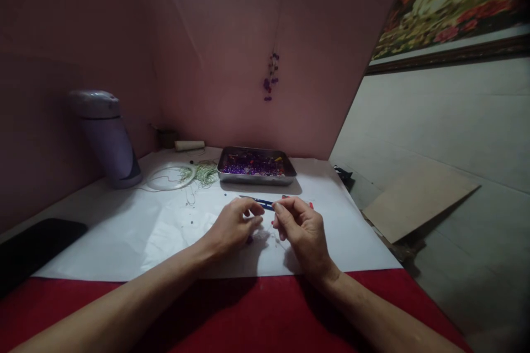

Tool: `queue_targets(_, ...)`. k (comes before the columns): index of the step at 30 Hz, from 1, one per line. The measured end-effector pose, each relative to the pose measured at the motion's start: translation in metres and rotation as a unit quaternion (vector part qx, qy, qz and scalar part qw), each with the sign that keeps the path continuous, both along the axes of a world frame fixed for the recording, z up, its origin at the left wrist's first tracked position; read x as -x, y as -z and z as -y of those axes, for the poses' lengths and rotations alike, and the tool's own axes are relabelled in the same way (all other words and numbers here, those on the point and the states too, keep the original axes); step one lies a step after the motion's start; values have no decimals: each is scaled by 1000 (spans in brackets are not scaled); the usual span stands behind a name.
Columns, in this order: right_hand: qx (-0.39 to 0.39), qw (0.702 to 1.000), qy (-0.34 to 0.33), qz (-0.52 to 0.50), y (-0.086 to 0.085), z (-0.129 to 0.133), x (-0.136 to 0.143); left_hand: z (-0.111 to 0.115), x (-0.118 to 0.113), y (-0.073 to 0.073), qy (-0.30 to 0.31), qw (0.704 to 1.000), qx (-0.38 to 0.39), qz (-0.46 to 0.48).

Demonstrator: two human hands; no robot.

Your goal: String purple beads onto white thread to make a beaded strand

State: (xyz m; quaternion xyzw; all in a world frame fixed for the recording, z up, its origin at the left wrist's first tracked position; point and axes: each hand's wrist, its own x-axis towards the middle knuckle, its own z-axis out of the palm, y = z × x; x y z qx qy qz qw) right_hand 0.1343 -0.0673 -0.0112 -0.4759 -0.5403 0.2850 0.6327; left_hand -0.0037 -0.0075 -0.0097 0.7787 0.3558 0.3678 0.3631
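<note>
Above the white sheet, my left hand curls in a loose pinch, thumb and fingertips close together; anything in it is too small to make out. Facing it on the right, my right hand pinches thumb against fingers, its content also too fine to see. A small red bead shows at the right fingertips. Purple beads peek out below my left hand. Just behind both hands lies a slim dark blue tool, partly covered by them, with a red item beside it, mostly hidden by my right hand.
A metal tray of purple beads stands behind the hands. To its left lie green thread, a white ring and a roll. A purple flask stands farther left. A beaded strand hangs against the pink board.
</note>
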Motion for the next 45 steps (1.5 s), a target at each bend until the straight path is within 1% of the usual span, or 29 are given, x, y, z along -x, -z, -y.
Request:
queue_targets(2, -7, 1000, 9, -14, 0, -1, -1, 0, 0, 6, 23, 998, -38, -51)
queue_targets(5, -17, 998, 17, -50, -1, -2, -2, 2, 1, 10, 43, 990, -99, -86)
queue_targets(7, -26, 997, 25, -72, -2, -3, -3, 3, 1, 10, 41, 990, -102, -87)
queue_targets(9, -41, 995, 38, -81, -5, -3, -5, 3, 1, 8, 37, 994, -67, -73)
queue_targets(11, -60, 994, 47, -85, -9, -2, -7, 3, -1, 6, 44, 998, -2, -46)
queue_targets(13, -78, 991, 50, -92, -13, -1, -9, 3, -2, 3, 65, 995, 74, -6)
queue_targets(15, -95, 989, 52, -106, -17, 0, -10, 4, -3, 2, 85, 984, 152, 38)
queue_targets(17, -106, 985, 56, -122, -21, 0, -12, 5, -4, 1, 103, 967, 222, 76)
queue_targets(20, -110, 980, 68, -151, -25, -1, -16, 6, -3, 0, 136, 943, 284, 109)
queue_targets(25, -101, 972, 85, -196, -30, -6, -22, 7, -1, -2, 168, 922, 326, 124)
queue_targets(30, -100, 970, 81, -207, -33, -6, -24, 9, 0, -4, 207, 878, 392, 183)
queue_targets(34, -123, 970, 70, -199, -36, -5, -23, 11, 0, -6, 220, 857, 418, 209)
queue_targets(37, -129, 970, 61, -195, -36, -4, -23, 10, 0, -7, 226, 854, 422, 205)
queue_targets(41, -137, 968, 62, -200, -35, -5, -23, 9, 0, -5, 224, 862, 408, 203)
queue_targets(45, -129, 968, 61, -208, -33, -7, -23, 9, 1, -2, 217, 869, 399, 196)
